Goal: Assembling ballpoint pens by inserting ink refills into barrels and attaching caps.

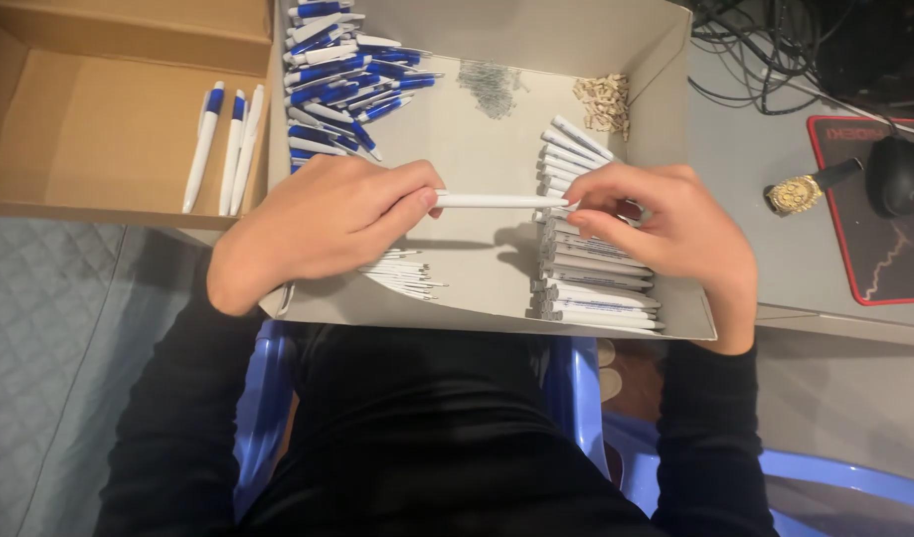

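Note:
My left hand [323,221] and my right hand [665,224] hold the two ends of one white pen barrel [498,201], lying level over a shallow grey cardboard tray [487,298]. The left fingers pinch its left end, the right fingertips its right end. Under my right hand lies a row of white pen barrels [591,268]. A small heap of thin white refills [405,273] lies below my left hand. Blue-and-white pen parts [337,80] are heaped at the tray's far left.
A brown cardboard box [89,149] at left holds three finished white-and-blue pens [226,147]. Small springs [489,85] and tan bits [604,99] lie at the tray's back. At right, a desk carries a black mouse [899,174], red-edged mat, cables and a gold watch [797,193].

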